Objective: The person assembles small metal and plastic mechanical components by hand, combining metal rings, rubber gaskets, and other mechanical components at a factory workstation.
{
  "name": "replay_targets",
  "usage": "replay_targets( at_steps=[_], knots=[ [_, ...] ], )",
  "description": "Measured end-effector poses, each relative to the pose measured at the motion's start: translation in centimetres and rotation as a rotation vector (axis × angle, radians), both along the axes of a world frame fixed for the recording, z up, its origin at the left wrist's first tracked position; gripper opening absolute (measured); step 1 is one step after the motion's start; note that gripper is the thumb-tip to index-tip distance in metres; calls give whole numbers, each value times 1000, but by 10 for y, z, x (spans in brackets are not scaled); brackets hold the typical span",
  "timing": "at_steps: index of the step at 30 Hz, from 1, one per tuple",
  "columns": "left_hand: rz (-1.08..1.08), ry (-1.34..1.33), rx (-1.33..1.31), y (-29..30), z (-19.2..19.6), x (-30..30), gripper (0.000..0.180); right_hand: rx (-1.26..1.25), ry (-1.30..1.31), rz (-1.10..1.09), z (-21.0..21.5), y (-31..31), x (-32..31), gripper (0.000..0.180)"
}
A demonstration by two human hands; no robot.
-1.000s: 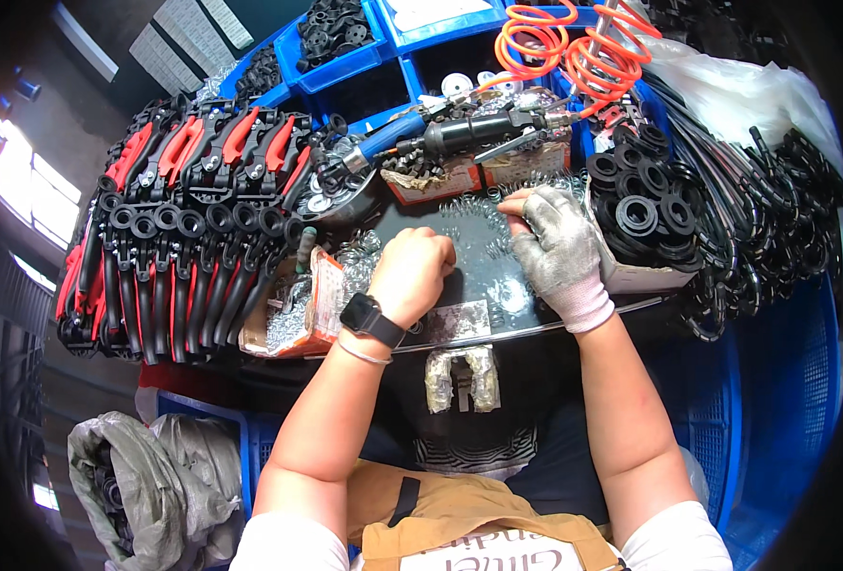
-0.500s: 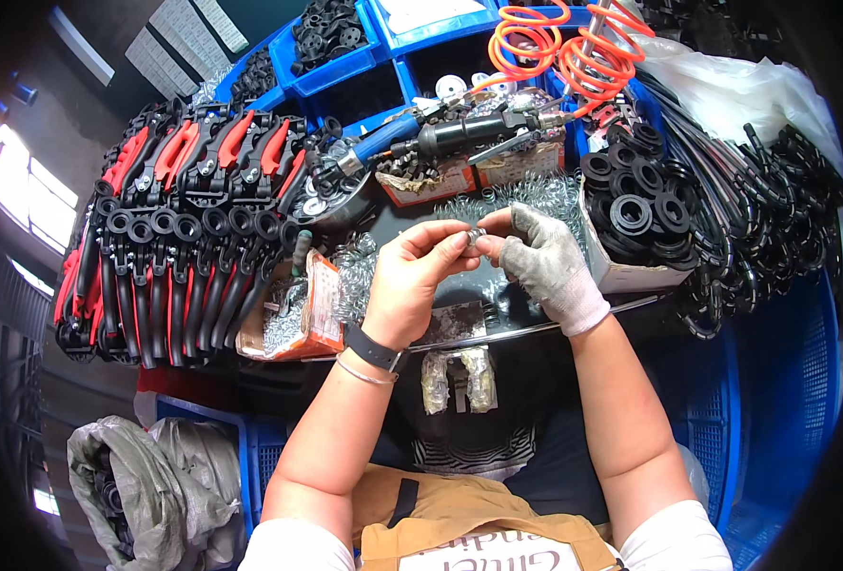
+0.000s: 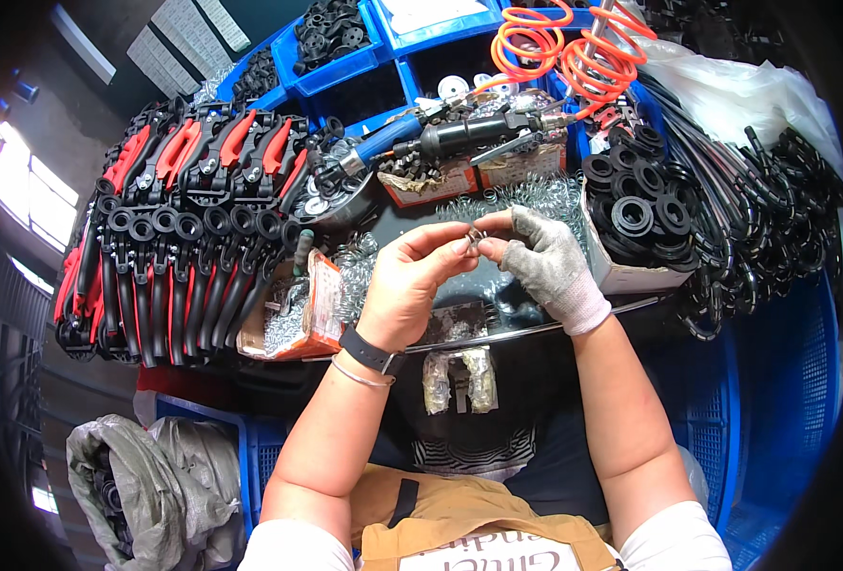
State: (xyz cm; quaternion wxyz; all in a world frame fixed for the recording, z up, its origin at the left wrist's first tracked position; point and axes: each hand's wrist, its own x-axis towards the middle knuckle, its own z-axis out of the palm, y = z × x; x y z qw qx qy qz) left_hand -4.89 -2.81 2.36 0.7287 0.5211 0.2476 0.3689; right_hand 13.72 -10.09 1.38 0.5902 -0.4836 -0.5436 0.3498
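Observation:
A small metal spring (image 3: 476, 236) is pinched between the fingertips of both hands, above the dark work surface; fingers hide part of it. My bare left hand (image 3: 412, 276) has thumb and index finger closed on its left side. My right hand (image 3: 550, 266), in a grey fingerless-tipped glove, grips it from the right. Loose wire springs (image 3: 550, 205) lie in a heap just beyond the hands. More springs (image 3: 350, 276) are piled left of my left hand, beside an open carton (image 3: 322, 305) that also holds small metal parts.
Black-and-red lever assemblies (image 3: 184, 228) are stacked at the left. A pneumatic screwdriver (image 3: 469, 136) with an orange coiled hose (image 3: 602, 62) rests across cartons beyond the hands. A box of black rings (image 3: 636, 190) and black cables (image 3: 774, 219) stand right. A taped fixture (image 3: 460, 379) juts from the near edge.
The fingertips have shifted slightly around the spring, and it now shows at a different angle with thin wire ends visible. Both arms stay almost in place.

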Motion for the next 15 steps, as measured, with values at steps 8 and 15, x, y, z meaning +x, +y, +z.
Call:
replay_targets(
  at_steps=[8,15],
  knots=[
    [-64,50,-98,10,2,0,21,477,-311,-99,-13,9,4,21],
    [-93,42,-205,33,4,5,20,751,-597,-134,-3,9,-2,30]
  ],
)
